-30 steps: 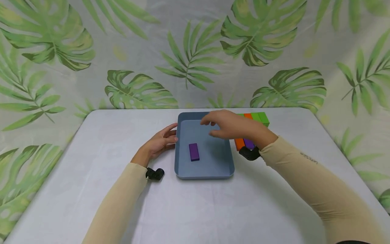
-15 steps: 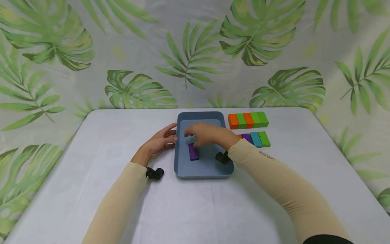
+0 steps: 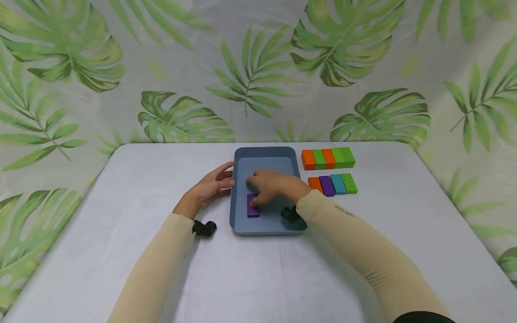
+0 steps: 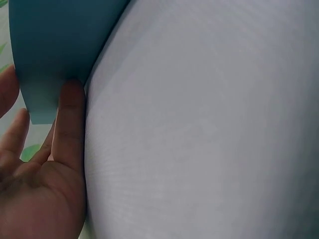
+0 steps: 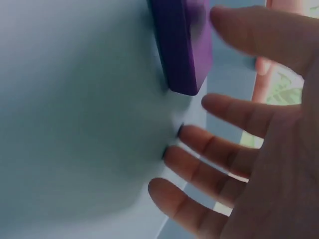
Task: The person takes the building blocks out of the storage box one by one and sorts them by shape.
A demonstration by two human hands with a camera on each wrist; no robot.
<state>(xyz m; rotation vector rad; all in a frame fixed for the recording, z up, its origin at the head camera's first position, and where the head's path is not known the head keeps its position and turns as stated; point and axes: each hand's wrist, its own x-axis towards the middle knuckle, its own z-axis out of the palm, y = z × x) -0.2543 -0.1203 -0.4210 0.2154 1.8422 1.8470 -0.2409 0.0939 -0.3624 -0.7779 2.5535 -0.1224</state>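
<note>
A purple rectangular block (image 3: pixel 252 211) lies in the left part of a blue-grey tray (image 3: pixel 266 228). Over it, my right hand (image 3: pixel 272 186) reaches in from the right, its thumb right at the block's upper part. In the right wrist view the fingers (image 5: pixel 199 169) are extended and spread beside the block (image 5: pixel 174 55), with nothing gripped between them. My left hand (image 3: pixel 210 186) rests against the outside of the tray's left wall. Its relaxed fingers (image 4: pixel 71 124) touch that wall (image 4: pixel 55 55) in the left wrist view.
To the tray's right, a back row of orange and green blocks (image 3: pixel 328 159) stands side by side. In front of it sits a shorter row of orange, purple, blue and green blocks (image 3: pixel 338 184). A white cloth (image 3: pixel 258 278) covers the table, and a leaf-patterned curtain (image 3: pixel 258 72) hangs behind.
My right hand has moved left and down into the tray, uncovering the block rows. The purple block has shifted slightly and turned straighter. The left hand stays at the tray's wall.
</note>
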